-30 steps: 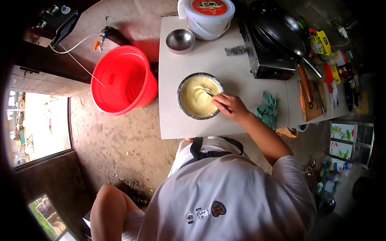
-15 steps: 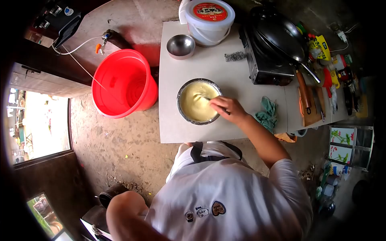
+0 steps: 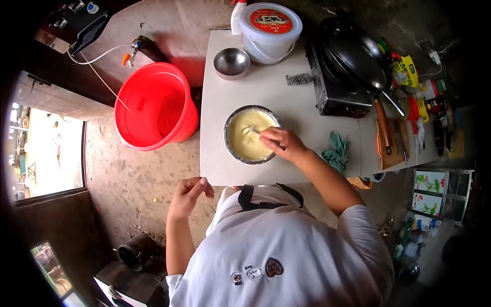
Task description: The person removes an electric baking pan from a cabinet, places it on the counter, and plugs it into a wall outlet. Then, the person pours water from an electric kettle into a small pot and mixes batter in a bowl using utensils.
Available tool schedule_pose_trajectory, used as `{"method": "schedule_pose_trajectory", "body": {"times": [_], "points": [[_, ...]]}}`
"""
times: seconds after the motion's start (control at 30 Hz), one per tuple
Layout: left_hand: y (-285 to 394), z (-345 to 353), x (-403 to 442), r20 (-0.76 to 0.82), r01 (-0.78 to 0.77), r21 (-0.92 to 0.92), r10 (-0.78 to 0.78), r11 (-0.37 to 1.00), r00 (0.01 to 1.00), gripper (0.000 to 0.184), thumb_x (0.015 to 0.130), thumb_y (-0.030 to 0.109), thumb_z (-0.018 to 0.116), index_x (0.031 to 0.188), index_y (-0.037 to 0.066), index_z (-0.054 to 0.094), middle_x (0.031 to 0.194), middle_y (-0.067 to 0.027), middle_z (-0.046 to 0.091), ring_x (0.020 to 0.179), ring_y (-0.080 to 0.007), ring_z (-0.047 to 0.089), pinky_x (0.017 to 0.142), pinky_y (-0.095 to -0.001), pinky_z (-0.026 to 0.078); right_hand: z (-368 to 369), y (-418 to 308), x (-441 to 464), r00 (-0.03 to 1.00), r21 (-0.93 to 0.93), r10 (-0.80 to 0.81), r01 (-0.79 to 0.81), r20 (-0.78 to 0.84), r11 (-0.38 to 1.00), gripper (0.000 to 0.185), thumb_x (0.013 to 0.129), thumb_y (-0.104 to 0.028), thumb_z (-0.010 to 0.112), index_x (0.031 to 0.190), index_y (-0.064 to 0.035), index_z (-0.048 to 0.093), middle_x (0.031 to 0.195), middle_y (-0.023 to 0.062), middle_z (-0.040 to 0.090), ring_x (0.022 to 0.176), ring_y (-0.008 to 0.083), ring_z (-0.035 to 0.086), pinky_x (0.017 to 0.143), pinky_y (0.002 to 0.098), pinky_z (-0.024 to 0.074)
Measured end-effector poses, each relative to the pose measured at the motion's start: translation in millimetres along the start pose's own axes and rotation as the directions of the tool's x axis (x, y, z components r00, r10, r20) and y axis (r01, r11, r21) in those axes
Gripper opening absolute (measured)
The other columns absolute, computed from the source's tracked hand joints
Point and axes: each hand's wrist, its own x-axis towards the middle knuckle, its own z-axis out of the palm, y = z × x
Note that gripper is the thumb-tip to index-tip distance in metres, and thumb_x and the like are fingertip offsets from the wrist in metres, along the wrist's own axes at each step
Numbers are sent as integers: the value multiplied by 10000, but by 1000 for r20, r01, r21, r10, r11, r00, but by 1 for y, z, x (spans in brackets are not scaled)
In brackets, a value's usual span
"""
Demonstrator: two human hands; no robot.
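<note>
A metal bowl (image 3: 227,145) of pale yellow batter (image 3: 245,140) stands near the front edge of the table. My right hand (image 3: 284,144) is closed round the dark handle of a stirring utensil (image 3: 254,131) over the bowl's right side. The utensil's far end is in the batter, so its shape is hidden. Off the table's front left corner, my left hand (image 3: 190,197) hangs in the air with loosely bent fingers, the thumb apart, and nothing visible in it.
A smaller bowl (image 3: 231,63), a lidded white bucket (image 3: 271,38) and a scouring pad (image 3: 298,79) sit farther back. Right of the bowl lies a green cloth (image 3: 335,151). Pans (image 3: 358,53) rest on a stove (image 3: 340,97). A red tub (image 3: 156,107) stands left of the table.
My left hand has come up into view beside the table's front left corner. My right hand is still on the utensil in the bowl, and the swirl in the batter has changed.
</note>
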Motion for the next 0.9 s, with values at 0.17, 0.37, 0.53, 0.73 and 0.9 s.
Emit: {"method": "schedule_pose_trajectory", "body": {"times": [0.17,0.37,0.53,0.73,0.9], "points": [[-15,-5,9,-48,50,56,-47,997,998,334,911,248,436,844,-35,600,677,-52,577,657,-115,527,647,-250,425,5,-12,-3,988,30,-83,80,127,996,98,822,-164,528,816,-73,563,752,42,598,663,236,594,565,310,477],[-14,-2,16,-3,-29,77,29,997,1000,284,913,211,426,921,-31,576,696,-41,557,681,-107,512,664,-241,419,-1,-17,1,984,-21,-64,69,169,997,56,801,-143,561,821,-93,550,721,70,565,631,258,576,526,330,466],[-16,-1,20,10,-20,165,19,986,1000,274,914,219,432,941,-16,571,699,-36,559,684,-104,512,654,-240,422,1,-4,6,991,-190,67,-45,113,981,69,785,-87,561,840,-45,555,762,91,592,670,255,591,568,320,469],[-23,-2,26,33,-12,175,7,984,999,269,913,226,438,954,-8,564,712,-36,562,687,-103,505,657,-240,426,0,-15,17,998,-119,-31,37,51,992,56,775,-93,586,810,-56,564,751,76,595,616,240,582,548,297,465],[-30,-4,27,12,-5,178,3,984,1000,266,912,220,439,958,-11,562,707,-37,563,688,-104,505,654,-241,429,4,-18,17,992,24,58,-61,113,998,96,800,-177,560,773,-86,540,737,54,575,601,265,563,515,338,447]]}}
